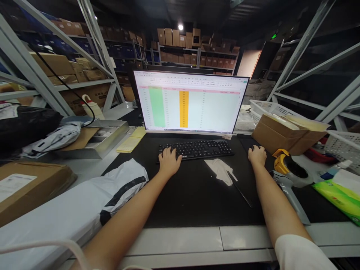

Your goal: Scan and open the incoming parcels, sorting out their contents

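White cable (63,243) loops in front of a white parcel (70,206), both left of the keyboard (202,148) and nearer the person. On the keyboard's left end lies the left hand (169,163), fingers spread over the keys and gripping nothing. Right of the keyboard, the right hand (257,155) curls over the mouse (252,147); how firmly it presses cannot be told. Behind the keyboard, the monitor (171,108) shows a sheet with green and orange columns. Working that sheet by keys and mouse seems the step in hand; the next move probably calls for only small finger motions, the right palm kept steady. Nearer than the keyboard, a pale scrap (219,170) lies untouched.
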The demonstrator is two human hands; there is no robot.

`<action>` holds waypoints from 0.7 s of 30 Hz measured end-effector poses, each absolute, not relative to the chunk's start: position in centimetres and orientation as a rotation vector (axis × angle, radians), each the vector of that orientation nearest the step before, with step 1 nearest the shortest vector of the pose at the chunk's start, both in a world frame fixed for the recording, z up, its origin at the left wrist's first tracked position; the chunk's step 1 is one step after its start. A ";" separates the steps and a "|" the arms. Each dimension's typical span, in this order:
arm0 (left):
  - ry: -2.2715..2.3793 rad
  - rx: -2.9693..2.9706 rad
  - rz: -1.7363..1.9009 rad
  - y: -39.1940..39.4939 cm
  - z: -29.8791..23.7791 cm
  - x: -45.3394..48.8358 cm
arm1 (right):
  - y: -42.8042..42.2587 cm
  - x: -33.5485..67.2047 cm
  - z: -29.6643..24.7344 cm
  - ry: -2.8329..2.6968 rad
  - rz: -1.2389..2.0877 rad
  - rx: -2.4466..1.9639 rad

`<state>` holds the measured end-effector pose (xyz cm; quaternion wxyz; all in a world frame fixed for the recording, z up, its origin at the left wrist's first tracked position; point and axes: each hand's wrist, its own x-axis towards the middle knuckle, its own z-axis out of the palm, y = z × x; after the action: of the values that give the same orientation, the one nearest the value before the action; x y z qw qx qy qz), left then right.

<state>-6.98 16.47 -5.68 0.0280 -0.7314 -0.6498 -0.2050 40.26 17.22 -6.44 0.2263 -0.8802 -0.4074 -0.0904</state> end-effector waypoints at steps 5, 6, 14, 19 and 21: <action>-2.006 -2.260 -0.612 16.5 -5.6 -7.0 | 17.2 40.3 -6.5 -1.126 -0.249 -2.422; -2.005 -2.258 -0.613 16.5 -5.6 -7.0 | 17.3 40.4 -6.6 -1.127 -0.249 -2.421; -1.998 -2.253 -0.602 16.3 -5.4 -6.9 | 17.4 40.5 -6.7 -1.123 -0.250 -2.416; -2.015 -2.247 -0.594 16.3 -5.3 -6.8 | 17.5 40.6 -6.8 -1.119 -0.252 -2.408; -2.014 -2.250 -0.594 16.3 -5.4 -6.8 | 17.5 40.6 -6.8 -1.120 -0.252 -2.405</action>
<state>-6.84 16.33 -5.38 0.0321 -0.7306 -0.6541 -0.1931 40.60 17.47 -6.82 0.2361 -0.8770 -0.4083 -0.0921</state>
